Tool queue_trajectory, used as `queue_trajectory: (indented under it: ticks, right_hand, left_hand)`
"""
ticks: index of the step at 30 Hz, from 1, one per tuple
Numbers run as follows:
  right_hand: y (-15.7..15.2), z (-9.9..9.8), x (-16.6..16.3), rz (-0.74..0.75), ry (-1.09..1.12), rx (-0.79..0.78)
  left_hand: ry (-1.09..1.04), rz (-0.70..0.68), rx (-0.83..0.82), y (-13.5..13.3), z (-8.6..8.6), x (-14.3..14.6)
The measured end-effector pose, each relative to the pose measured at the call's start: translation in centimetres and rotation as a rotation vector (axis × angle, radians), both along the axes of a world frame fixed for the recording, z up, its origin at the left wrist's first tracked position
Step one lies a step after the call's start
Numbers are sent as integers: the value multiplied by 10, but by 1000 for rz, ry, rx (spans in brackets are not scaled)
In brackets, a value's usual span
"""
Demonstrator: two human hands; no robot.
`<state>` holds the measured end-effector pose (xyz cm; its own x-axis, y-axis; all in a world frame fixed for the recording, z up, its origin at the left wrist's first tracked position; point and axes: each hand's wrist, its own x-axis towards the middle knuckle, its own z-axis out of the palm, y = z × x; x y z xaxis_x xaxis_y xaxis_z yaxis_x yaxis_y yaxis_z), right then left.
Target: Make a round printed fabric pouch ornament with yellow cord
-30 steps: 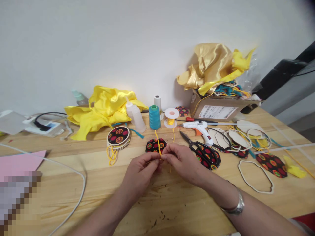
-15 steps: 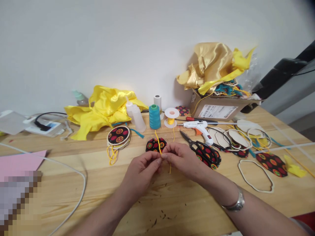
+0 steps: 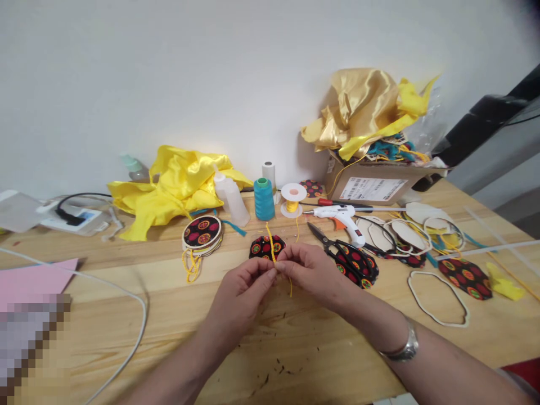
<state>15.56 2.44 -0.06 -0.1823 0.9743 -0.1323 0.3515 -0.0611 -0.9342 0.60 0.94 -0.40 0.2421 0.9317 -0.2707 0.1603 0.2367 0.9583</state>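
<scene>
My left hand (image 3: pixel 248 289) and my right hand (image 3: pixel 310 274) meet above the middle of the table, both pinching a yellow cord (image 3: pixel 271 239). One length of the cord sticks up past my fingertips, and a loose end hangs below my right fingers. The spot where the fingertips meet is partly hidden by them. Just behind lies a dark patterned fabric piece (image 3: pixel 264 246). Black scissors (image 3: pixel 337 247) rest to the right of my right hand, on another patterned fabric piece (image 3: pixel 366 263).
At the back stand a teal thread cone (image 3: pixel 264 201), a yellow cord spool (image 3: pixel 292 207) and a squeeze bottle (image 3: pixel 232 199). A white glue gun (image 3: pixel 343 218), wooden frames (image 3: pixel 441 323) and a cardboard box (image 3: pixel 367 183) lie right. Yellow satin (image 3: pixel 169 191) and a round fabric-covered piece (image 3: pixel 202 232) are left.
Both hands keep their pinch on the yellow cord, almost in the same place. The whole view has shifted very slightly.
</scene>
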Motion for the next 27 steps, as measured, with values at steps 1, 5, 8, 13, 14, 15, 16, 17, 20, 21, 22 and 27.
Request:
queue_trajectory:
  ticks: [1, 5, 8, 13, 14, 15, 16, 17, 20, 21, 22, 27]
  right_hand:
    - [0, 0, 0, 3, 12, -5]
    - [-1, -1, 0, 11, 51, -13]
    - [-2, -1, 1, 20, 75, -19]
    - [-2, 2, 1, 23, 88, -17]
    - [-3, 3, 1, 24, 90, -18]
    - [-3, 3, 0, 26, 92, -16]
    - [-3, 3, 0, 25, 93, -10]
    - [-3, 3, 0, 25, 92, 2]
    - [-2, 2, 2, 44, 74, 64]
    - [-2, 1, 3, 56, 62, 81]
    - [-1, 1, 4, 71, 45, 96]
    - [1, 3, 10, 96, -78, 150]
  left_hand:
    - [-6, 2, -9, 0, -1, 0]
    - [-21, 18, -32, 2, -4, -2]
    - [-30, 18, -38, 2, -4, -3]
    - [-45, 27, -5, 3, -3, -3]
    - [-52, 31, -5, 3, -3, -3]
    - [-64, 35, -2, 3, -3, -3]
    - [-74, 40, 4, 3, -3, -3]
    - [-81, 45, 10, 3, -3, -3]
    - [-105, 64, 10, 4, -4, -4]
    - [-114, 72, -1, 4, -4, -4]
    - [-124, 79, -14, 4, -5, -5]
    - [-118, 113, -37, 7, -6, -7]
